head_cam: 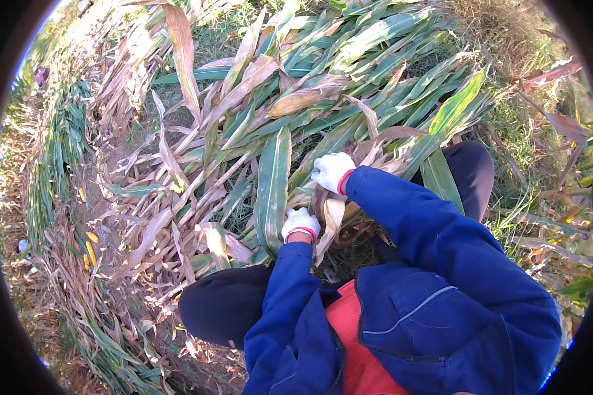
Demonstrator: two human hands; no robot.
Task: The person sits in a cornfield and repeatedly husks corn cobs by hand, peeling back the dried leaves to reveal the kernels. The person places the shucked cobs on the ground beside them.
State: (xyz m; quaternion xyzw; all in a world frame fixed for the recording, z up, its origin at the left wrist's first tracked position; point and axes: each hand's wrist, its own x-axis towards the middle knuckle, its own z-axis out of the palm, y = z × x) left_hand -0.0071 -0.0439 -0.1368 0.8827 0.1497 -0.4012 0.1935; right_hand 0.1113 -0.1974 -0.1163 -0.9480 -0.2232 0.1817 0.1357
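Both hands wear white knit gloves with pink-red cuffs. My left hand [301, 224] is curled at the near side of a maize ear in its husk, with the fingers partly hidden. Just above and to the right, my right hand [333, 173] is closed on the husk around the brown silk. A dry, pale husk leaf [332, 217] hangs down between the hands and my body. Most of the ear is covered by husk and glove. A broad green maize leaf [272, 190] stands up beside my left hand. Cut maize stalks [217, 163] lie in a heap before me.
Another husked ear [301, 98] lies on the heap farther out. Several bare yellow cobs [91, 249] rest on the soil to the left. Beyond them runs a row of cut stalks [59, 148]. My bent knees [222, 306] flank the work; grass and dry leaves [543, 217] border the right.
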